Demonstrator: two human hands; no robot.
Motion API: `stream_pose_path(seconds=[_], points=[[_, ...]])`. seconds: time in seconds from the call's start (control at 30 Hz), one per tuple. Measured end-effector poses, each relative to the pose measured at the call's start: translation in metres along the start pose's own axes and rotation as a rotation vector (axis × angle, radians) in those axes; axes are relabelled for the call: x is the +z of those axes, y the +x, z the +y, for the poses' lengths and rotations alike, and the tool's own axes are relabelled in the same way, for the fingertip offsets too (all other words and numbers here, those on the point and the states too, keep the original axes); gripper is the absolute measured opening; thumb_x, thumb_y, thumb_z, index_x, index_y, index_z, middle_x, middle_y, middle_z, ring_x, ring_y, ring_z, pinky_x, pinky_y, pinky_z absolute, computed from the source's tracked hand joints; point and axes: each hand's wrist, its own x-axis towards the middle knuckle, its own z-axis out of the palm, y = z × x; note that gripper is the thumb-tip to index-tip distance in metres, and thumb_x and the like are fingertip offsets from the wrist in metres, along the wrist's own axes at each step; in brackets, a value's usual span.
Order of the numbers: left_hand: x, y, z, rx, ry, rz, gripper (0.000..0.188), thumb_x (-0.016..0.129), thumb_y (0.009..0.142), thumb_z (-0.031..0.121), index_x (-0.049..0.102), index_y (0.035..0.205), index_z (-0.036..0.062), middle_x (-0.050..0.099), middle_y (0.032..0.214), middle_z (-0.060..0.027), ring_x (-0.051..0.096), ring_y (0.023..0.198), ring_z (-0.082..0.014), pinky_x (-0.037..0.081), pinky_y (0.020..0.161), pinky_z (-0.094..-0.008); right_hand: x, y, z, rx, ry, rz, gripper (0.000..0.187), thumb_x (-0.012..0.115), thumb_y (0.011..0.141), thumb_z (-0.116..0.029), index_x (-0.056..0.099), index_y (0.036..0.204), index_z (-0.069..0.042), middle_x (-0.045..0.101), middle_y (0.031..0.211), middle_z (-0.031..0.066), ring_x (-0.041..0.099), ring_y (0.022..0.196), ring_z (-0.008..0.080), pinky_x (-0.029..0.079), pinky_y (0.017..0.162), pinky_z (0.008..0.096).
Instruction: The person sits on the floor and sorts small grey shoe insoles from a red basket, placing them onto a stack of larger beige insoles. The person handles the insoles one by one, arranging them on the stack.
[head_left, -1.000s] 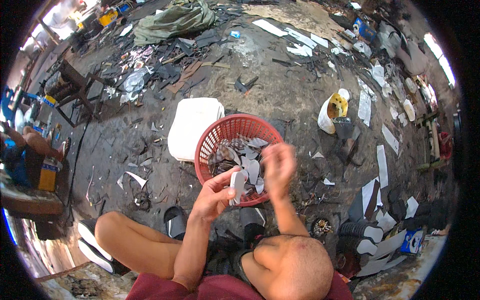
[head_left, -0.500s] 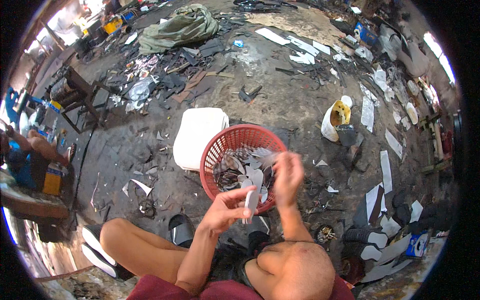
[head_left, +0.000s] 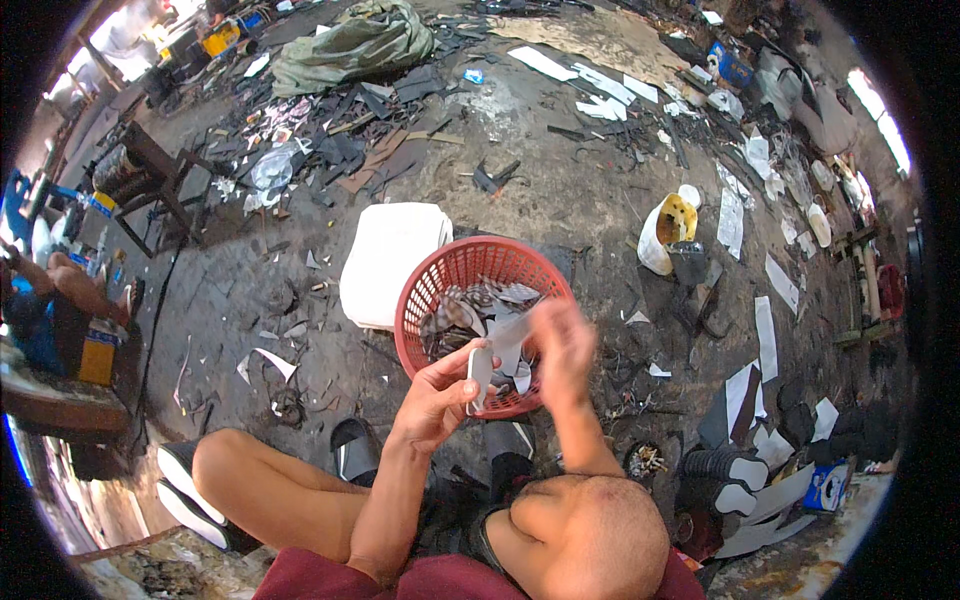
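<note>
Over the near edge of a red plastic basket, my left hand pinches a small stack of flat, round-ended grey-white pieces upright between thumb and fingers. Beside it, above the basket's right side, is my right hand, its fingers smeared by motion. A blurred pale piece shows at those fingertips; whether they grip it I cannot tell. Inside the basket lies a heap of similar flat grey and white cut pieces, partly hidden by my hands.
A white folded bundle stands against the basket's left side. Rightward are a cut-open yellowish container, and shoes near my knee. A black sandal lies before me. Scraps and a green sheet cover the far floor.
Both hands have shifted slightly left, my left hand also a little upward. The basket and surroundings sit slightly higher and further left in the picture. The left hand keeps its hold.
</note>
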Motion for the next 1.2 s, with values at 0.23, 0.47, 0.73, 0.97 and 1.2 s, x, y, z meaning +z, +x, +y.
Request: stream_pose_path(seconds=[0.23, 0.47, 0.73, 0.97, 1.2], points=[[-0.001, 0.012, -0.006, 0.039, -0.085, 0.213, 0.06, 0.073, 0.096, 0.007, 0.05, 0.151, 0.0012, 0.068, 0.132, -0.0146, 0.07, 0.109, -0.0214, 0.061, 0.088, -0.0351, 0.001, -0.008, -0.007, -0.518, -0.454, -0.59, 0.016, 0.084, 0.084, -0.013, 0.075, 0.096, -0.006, 0.071, 0.1, 0.0071, 0.067, 0.096, 0.0195, 0.054, 0.076, 0.0318], [0.0, -0.003, 0.006, -0.045, 0.044, -0.169, 0.061, 0.082, 0.083, -0.004, 0.061, 0.14, -0.002, 0.066, 0.135, -0.0143, 0.067, 0.113, -0.0207, 0.062, 0.079, -0.036, -0.003, 0.0, -0.015, -0.233, -0.233, -0.116, 0.01, 0.076, 0.092, -0.014, 0.073, 0.09, -0.005, 0.068, 0.093, 0.0057, 0.065, 0.087, 0.017, 0.051, 0.076, 0.0309], [0.018, 0.017, -0.007, 0.665, 1.519, 0.161, 0.029, 0.066, 0.1, 0.015, 0.073, 0.126, 0.0031, 0.053, 0.15, -0.0242, 0.044, 0.145, -0.0433, 0.033, 0.12, -0.0506, -0.011, 0.06, -0.011, -0.231, -0.541, -0.329, 0.016, 0.077, 0.088, -0.014, 0.075, 0.099, -0.003, 0.071, 0.098, 0.0117, 0.072, 0.089, 0.0251, 0.057, 0.075, 0.0369], [-0.038, 0.033, -0.009, 0.744, 1.035, 0.666, 0.06, 0.07, 0.087, -0.003, 0.053, 0.144, -0.0034, 0.06, 0.141, -0.0252, 0.058, 0.132, -0.0343, 0.046, 0.111, -0.0417, 0.057, 0.096, 0.068, -0.128, -1.271, -1.011, 0.047, 0.049, 0.101, -0.038, 0.074, 0.099, 0.001, 0.072, 0.11, 0.0268, 0.069, 0.105, 0.0421, 0.054, 0.093, 0.0524], [-0.026, 0.02, -0.037, 0.645, 0.85, 0.558, 0.054, 0.052, 0.089, -0.009, 0.053, 0.143, -0.0056, 0.069, 0.126, -0.0158, 0.066, 0.115, -0.0213, 0.049, 0.102, -0.0326, 0.03, 0.094, 0.111, -0.045, -1.25, -1.224, 0.049, 0.033, 0.107, -0.037, 0.065, 0.13, -0.008, 0.066, 0.125, 0.026, 0.061, 0.12, 0.0461, 0.046, 0.108, 0.0511]])
